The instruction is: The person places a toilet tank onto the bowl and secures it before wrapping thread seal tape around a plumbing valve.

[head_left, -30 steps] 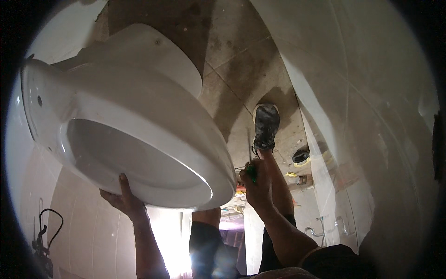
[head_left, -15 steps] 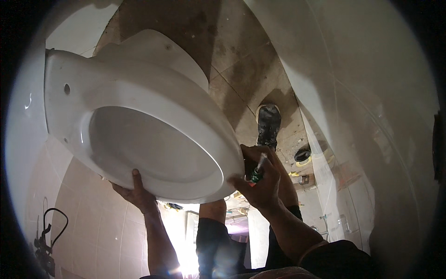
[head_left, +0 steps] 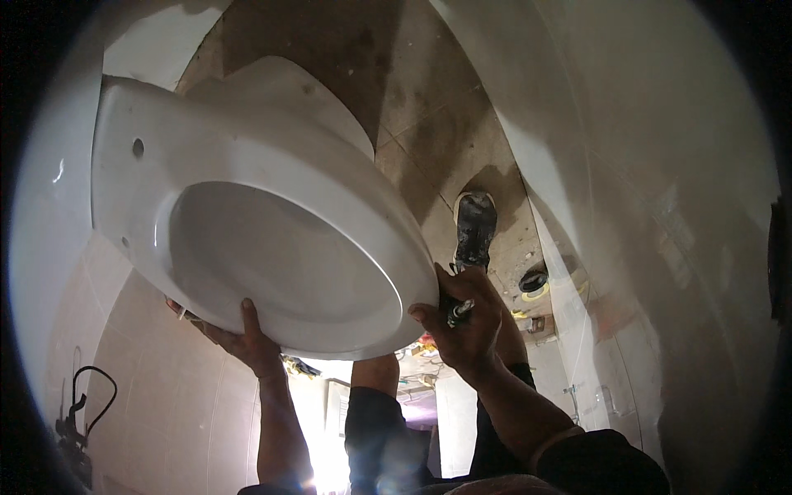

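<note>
A white ceramic toilet bowl (head_left: pixel 272 153) fills the left and middle of the head view, its opening facing me. My left hand (head_left: pixel 247 342) grips the lower rim, thumb over the front and fingers behind, partly hidden. At the bowl's rounded front end, my right hand (head_left: pixel 470 330) is closed on the edge, its thumb against the rim. A small tool with a shiny tip (head_left: pixel 460 311) sticks out of the right palm; the hand hides most of it, and I cannot make out its kind.
White tiled walls (head_left: pixel 643 206) curve along the right, and a dusty tiled floor (head_left: pixel 421 107) lies beyond the bowl. My dark shoe (head_left: pixel 476 227) stands on it. Beside the shoe is a black and yellow round object (head_left: pixel 534 280). A dark hose-like loop (head_left: pixel 99 379) hangs at lower left.
The bowl has shifted slightly to the right in view. My left fingers have spread further left behind the rim. My right hand has closed onto the front edge, the tool turning within it.
</note>
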`<state>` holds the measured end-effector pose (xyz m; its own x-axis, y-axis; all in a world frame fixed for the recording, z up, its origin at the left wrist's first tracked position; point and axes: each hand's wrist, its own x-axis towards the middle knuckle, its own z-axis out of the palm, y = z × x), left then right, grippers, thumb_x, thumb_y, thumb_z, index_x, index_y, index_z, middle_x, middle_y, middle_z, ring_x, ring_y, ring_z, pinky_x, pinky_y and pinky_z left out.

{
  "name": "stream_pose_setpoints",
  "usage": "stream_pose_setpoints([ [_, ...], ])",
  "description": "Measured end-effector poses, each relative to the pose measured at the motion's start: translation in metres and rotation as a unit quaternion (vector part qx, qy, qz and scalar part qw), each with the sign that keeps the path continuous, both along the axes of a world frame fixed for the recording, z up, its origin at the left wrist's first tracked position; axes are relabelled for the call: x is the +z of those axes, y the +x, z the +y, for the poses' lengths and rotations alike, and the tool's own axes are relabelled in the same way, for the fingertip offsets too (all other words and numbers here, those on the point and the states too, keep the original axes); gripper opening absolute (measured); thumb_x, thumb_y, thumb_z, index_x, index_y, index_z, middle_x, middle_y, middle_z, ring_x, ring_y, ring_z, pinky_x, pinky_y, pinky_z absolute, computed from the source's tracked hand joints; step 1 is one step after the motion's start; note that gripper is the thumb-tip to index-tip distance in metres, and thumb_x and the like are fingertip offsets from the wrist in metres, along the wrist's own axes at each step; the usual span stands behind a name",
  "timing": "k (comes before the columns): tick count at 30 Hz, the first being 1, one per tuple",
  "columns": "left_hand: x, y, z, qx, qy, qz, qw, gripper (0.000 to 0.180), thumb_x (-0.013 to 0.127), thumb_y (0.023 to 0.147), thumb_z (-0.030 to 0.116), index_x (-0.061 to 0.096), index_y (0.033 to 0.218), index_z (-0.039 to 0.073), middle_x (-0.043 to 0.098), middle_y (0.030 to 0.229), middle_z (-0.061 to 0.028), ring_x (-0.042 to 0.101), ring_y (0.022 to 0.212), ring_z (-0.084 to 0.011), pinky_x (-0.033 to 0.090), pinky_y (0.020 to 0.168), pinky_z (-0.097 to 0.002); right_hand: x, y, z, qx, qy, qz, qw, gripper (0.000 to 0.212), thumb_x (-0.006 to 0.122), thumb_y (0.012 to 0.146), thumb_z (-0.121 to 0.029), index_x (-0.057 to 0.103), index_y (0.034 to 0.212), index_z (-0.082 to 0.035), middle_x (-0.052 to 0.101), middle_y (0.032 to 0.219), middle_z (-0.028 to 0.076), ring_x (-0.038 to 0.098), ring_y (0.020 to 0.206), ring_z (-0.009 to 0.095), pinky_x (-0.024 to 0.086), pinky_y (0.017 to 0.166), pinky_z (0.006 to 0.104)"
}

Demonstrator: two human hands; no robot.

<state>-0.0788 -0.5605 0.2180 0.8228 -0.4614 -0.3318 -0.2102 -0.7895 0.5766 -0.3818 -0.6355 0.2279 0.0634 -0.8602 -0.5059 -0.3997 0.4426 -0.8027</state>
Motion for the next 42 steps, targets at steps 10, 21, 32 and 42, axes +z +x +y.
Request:
stream_pose_setpoints([
  [10, 0.009, -0.008, -0.006, -0.055, 0.007, -0.052, 0.997, 0.083, 0.073, 0.084, 0.018, 0.026, 0.149, -0.001, 0.035, 0.142, -0.0235, 0.04, 0.132, -0.0357, 0.036, 0.112, -0.0507, -0.011, 0.003, 0.021, -0.049, 0.02, -0.034, 0.998, 0.056, 0.085, 0.077, -0.025, 0.065, 0.119, 0.005, 0.06, 0.098, 0.013, 0.058, 0.086, 0.021, 0.049, 0.076, 0.0335],
  [21, -0.017, 0.018, 0.058, -0.015, -0.018, -0.073, 0.997, 0.08, 0.074, 0.088, 0.023, 0.028, 0.149, -0.002, 0.037, 0.144, -0.0248, 0.041, 0.132, -0.0394, 0.032, 0.113, -0.0519, 0.018, 0.027, 0.046, -0.153, 0.05, -0.005, 0.987, 0.042, 0.053, 0.097, -0.019, 0.049, 0.133, 0.002, 0.052, 0.093, 0.002, 0.049, 0.076, 0.011, 0.043, 0.069, 0.024],
  [32, 0.105, -0.133, 0.175, 0.32, -0.295, 0.438, 0.787, 0.058, 0.03, 0.107, 0.046, 0.042, 0.14, 0.0, 0.05, 0.136, -0.0203, 0.051, 0.125, -0.0251, 0.041, 0.106, -0.0403, 0.127, 0.123, 0.123, 0.452, 0.006, -0.017, 0.892, 0.026, 0.066, 0.091, -0.007, 0.059, 0.114, 0.002, 0.062, 0.104, 0.015, 0.064, 0.096, 0.026, 0.052, 0.085, 0.0362],
  [42, 0.079, -0.111, 0.279, 0.592, -0.287, 0.466, 0.592, 0.044, 0.044, 0.106, 0.041, 0.059, 0.093, 0.001, 0.065, 0.085, -0.009, 0.06, 0.072, -0.0138, 0.05, 0.063, -0.0278, 0.124, 0.173, 0.204, 0.733, -0.021, 0.138, 0.666, 0.024, 0.062, 0.094, -0.008, 0.065, 0.116, -0.001, 0.066, 0.109, 0.018, 0.06, 0.104, 0.035, 0.049, 0.093, 0.0456],
])
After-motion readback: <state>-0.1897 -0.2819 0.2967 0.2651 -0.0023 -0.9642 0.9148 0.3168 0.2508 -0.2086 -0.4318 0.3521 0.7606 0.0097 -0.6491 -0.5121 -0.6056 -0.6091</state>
